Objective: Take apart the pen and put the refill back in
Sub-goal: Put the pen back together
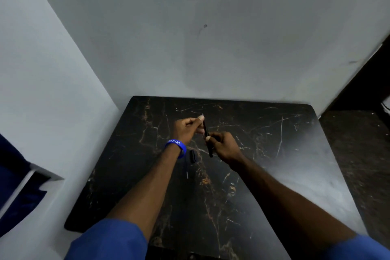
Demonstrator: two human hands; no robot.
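Observation:
Both hands hold a slim black pen [207,137] above the black marble table [263,154]. My left hand [186,130], with a blue wristband, pinches the pen's upper end between thumb and fingers. My right hand [223,145] grips the barrel's lower half, and the lower tip sticks out below it. The pen stands nearly upright, tilted slightly. A small black pen part [192,156] lies on the table beside my left wrist. Just below that part lies a thin dark piece [187,172] with a pale tip, hard to make out.
The table stands in a corner between two pale walls [190,38]. A dark floor [358,154] shows to the right of the table. Blue cloth [12,175] sits at the far left edge.

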